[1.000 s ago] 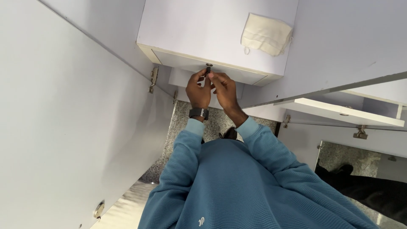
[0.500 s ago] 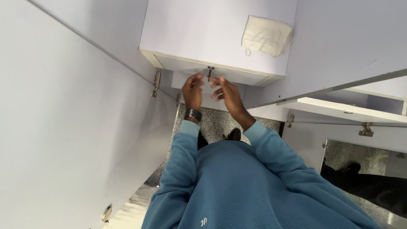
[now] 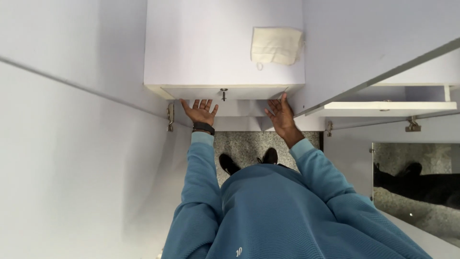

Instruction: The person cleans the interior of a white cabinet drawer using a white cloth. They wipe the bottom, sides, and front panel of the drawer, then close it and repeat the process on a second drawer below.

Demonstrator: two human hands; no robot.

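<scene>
Head view: hands spread under white drawer edge

Near: blue knit sleeves, soft, ribbed. Left hand (image 3: 201, 111) open, palm up, grasping nothing, fingertips at underside of drawer (image 3: 224, 92). Right hand (image 3: 281, 114) likewise open, empty, touching right corner. Small metal key (image 3: 223, 93) in front lock. Risk: smooth laminate edge, pinched fingers possible. Beyond: folded cream cloth (image 3: 276, 45) on flat top, possibly fabric.

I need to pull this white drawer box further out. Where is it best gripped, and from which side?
Take the drawer box under its front edge, near the two corners, coming from below with palms up. That edge is long and flat, and the only fitting on it is a small key at the middle, likely too slight to pull by. The left hand and right hand sit open there.
</scene>
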